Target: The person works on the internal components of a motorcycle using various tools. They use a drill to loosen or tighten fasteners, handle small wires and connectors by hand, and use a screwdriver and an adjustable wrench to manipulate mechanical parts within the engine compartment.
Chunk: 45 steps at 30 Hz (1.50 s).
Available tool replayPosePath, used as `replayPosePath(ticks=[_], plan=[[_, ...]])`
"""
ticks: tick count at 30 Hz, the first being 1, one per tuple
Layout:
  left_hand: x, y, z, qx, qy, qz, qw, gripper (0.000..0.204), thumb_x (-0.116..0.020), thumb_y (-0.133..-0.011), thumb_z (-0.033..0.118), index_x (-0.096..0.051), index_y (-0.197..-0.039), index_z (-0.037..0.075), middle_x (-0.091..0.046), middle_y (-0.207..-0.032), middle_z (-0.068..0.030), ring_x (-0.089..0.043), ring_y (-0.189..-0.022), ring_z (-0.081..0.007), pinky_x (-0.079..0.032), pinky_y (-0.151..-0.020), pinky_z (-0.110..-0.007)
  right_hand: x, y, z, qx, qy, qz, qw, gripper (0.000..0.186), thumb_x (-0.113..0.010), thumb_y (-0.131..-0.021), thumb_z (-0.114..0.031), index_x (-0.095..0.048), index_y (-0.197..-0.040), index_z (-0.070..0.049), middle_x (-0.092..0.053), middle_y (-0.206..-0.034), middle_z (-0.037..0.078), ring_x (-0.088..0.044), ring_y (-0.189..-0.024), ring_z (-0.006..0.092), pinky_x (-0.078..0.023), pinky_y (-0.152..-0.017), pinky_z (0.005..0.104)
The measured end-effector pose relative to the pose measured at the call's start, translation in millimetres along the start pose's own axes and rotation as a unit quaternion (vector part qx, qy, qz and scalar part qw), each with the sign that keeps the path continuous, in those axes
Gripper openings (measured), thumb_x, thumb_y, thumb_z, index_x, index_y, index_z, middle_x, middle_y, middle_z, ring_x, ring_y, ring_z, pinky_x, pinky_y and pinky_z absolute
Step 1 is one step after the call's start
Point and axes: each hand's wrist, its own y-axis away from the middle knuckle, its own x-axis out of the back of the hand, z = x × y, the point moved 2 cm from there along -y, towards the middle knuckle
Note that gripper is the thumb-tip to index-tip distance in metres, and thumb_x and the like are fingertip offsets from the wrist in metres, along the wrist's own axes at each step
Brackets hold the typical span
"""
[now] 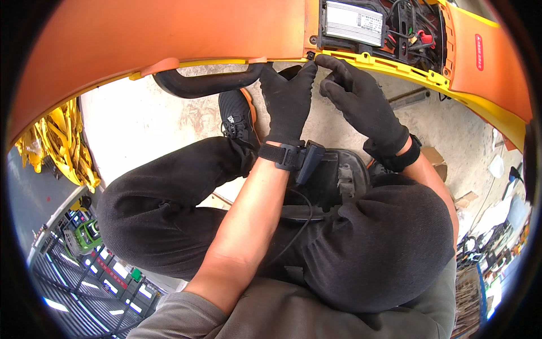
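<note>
Head view: the compartment [449, 37] holds a silver box [354, 24] and wires [398, 35]; beside it, right hand [362, 97] half-curled, loose; whether left hand [287, 104] grips, I cannot tell.

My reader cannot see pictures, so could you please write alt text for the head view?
A person's black-gloved left hand and right hand are at a small black part on the edge of an orange-and-yellow body. Above the right hand, an open compartment shows a silver box and wires; a curved black handle is beside the left hand.
</note>
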Motion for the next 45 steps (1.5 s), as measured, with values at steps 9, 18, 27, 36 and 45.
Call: replayPosePath(ticks=[9, 18, 27, 36, 45], plan=[[-2.7, 0.7, -4.4, 0.109, 0.162, -0.031, 0.980, 0.042, -0.067, -0.085, 0.014, -0.046, -0.116, -0.006, -0.058, -0.107, -0.0142, -0.057, -0.094, -0.0179, -0.047, -0.080, -0.031, 0.0, -1.4, -0.5, 0.012, 0.025, 0.025, 0.999, 0.036, -0.057, -0.089, -0.013, -0.054, -0.122, 0.000, -0.055, -0.070, 0.005, -0.049, -0.061, 0.0107, -0.044, -0.061, 0.0272], [-6.1, 0.9, -2.8, 0.196, 0.226, -0.076, 0.951, 0.027, -0.063, -0.091, 0.017, -0.056, -0.103, -0.005, -0.063, -0.092, -0.0102, -0.063, -0.079, -0.0139, -0.054, -0.072, -0.026, 0.0, -3.3, -0.1, 0.058, 0.060, 0.058, 0.995, 0.045, -0.059, -0.087, -0.011, -0.051, -0.130, -0.001, -0.055, -0.068, 0.006, -0.052, -0.060, 0.0124, -0.045, -0.061, 0.0282], [-14.3, 4.1, -4.4, 0.230, 0.282, -0.093, 0.927, 0.023, -0.063, -0.089, 0.010, -0.054, -0.102, -0.006, -0.062, -0.089, -0.0101, -0.061, -0.076, -0.0132, -0.052, -0.068, -0.027, -0.8, -7.9, 3.2, 0.058, 0.093, 0.036, 0.993, 0.049, -0.058, -0.087, -0.009, -0.048, -0.134, -0.002, -0.058, -0.071, 0.009, -0.054, -0.059, 0.0133, -0.046, -0.061, 0.0284], [-10.7, 9.7, -2.9, 0.220, 0.233, -0.069, 0.945, 0.018, -0.063, -0.088, 0.010, -0.060, -0.096, -0.006, -0.064, -0.082, -0.0084, -0.060, -0.069, -0.0118, -0.049, -0.063, -0.026, 0.6, -8.5, 4.3, 0.102, 0.138, 0.067, 0.983, 0.048, -0.059, -0.086, -0.012, -0.050, -0.133, -0.002, -0.057, -0.070, 0.010, -0.055, -0.062, 0.0149, -0.046, -0.062, 0.0285], [-2.5, 5.1, -4.0, 0.179, 0.163, -0.088, 0.966, 0.022, -0.065, -0.089, 0.016, -0.061, -0.094, -0.005, -0.064, -0.078, -0.0068, -0.057, -0.066, -0.0100, -0.047, -0.060, -0.024, -1.4, -1.9, -5.1, -0.064, -0.102, -0.029, 0.992, 0.052, -0.058, -0.089, -0.016, -0.045, -0.136, 0.001, -0.055, -0.074, -0.002, -0.046, -0.063, 0.0048, -0.041, -0.058, 0.0215]])
